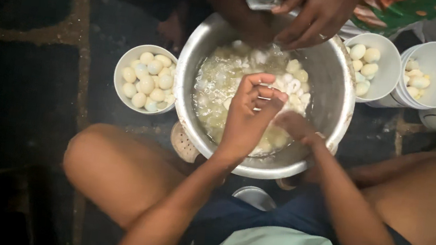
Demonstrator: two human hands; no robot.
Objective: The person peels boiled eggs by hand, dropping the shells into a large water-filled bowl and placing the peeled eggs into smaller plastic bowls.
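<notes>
both hands work over the metal pot (pixel 340 106) on the floor, left hand (pixel 249 109) curled with fingertips pinched on a small peeled egg (pixel 262 96), right hand (pixel 294 127) dipped among the wet eggs with its grip hidden, apparently mid-peel, a co-worker's hand (pixel 312 15) at the far rim, a bowl of peeled eggs (pixel 147 79) just left.

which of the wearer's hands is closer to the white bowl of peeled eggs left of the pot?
Left. The left hand is over the metal pot, nearer the white bowl; the right hand is farther right.
</notes>
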